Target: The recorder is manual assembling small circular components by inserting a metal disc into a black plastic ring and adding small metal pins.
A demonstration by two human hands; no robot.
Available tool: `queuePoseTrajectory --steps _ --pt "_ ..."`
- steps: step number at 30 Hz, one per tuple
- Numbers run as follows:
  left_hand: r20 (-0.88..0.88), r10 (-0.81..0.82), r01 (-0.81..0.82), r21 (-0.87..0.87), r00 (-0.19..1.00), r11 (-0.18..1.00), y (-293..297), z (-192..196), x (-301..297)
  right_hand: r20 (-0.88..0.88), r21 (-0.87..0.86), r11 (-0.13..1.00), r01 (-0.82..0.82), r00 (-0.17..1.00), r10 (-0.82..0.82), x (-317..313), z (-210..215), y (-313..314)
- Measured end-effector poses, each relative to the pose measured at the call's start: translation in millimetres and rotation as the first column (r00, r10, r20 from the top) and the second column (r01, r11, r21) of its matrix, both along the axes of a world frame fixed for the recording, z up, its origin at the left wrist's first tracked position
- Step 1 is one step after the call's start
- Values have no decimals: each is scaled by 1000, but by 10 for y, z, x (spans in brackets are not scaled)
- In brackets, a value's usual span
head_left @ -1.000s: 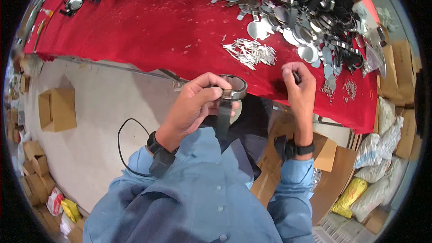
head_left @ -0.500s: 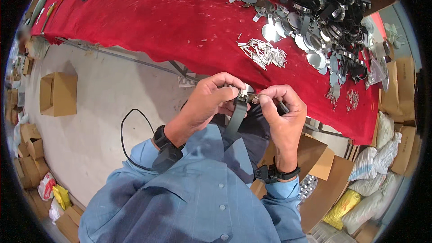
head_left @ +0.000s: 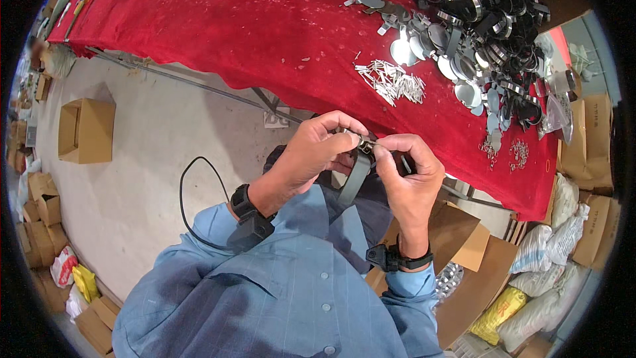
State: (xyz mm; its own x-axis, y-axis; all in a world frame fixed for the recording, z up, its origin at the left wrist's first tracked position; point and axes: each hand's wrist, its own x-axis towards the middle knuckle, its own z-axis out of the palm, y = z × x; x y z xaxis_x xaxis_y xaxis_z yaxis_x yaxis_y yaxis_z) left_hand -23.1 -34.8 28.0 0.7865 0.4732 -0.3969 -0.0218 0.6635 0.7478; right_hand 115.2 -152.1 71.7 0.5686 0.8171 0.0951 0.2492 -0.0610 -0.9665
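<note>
In front of my chest, just off the table's near edge, both hands meet at a dark grey-green strap with a small shiny metal fitting at its top. My left hand pinches the fitting end between thumb and forefinger, and the strap's loose end hangs below. From the other side, my right hand has thumb and forefinger pressed together at the fitting. Whatever lies between those right fingertips is too small to name. A dark slim piece shows beside the right palm; I cannot tell what it is.
On the red cloth lie small silver pins, grey metal discs, a heap of black straps and rings, and tiny wire bits. Cardboard boxes stand on the floor at left; an opened carton and sacks are at right.
My right fingertips have shifted slightly left and closer to the left ones at the fitting. The strap has tilted a little, and the whole view has shifted slightly.
</note>
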Motion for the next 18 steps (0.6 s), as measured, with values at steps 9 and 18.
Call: queuePoseTrajectory --steps 9,18 --pt "22 3 -2 -8 1000 1000 10 -28 13 36 -5 1000 -25 999 25 71 -99 8" --pt "21 16 -14 -52 1000 999 16 -78 43 14 -69 997 42 999 -41 171 -24 60"
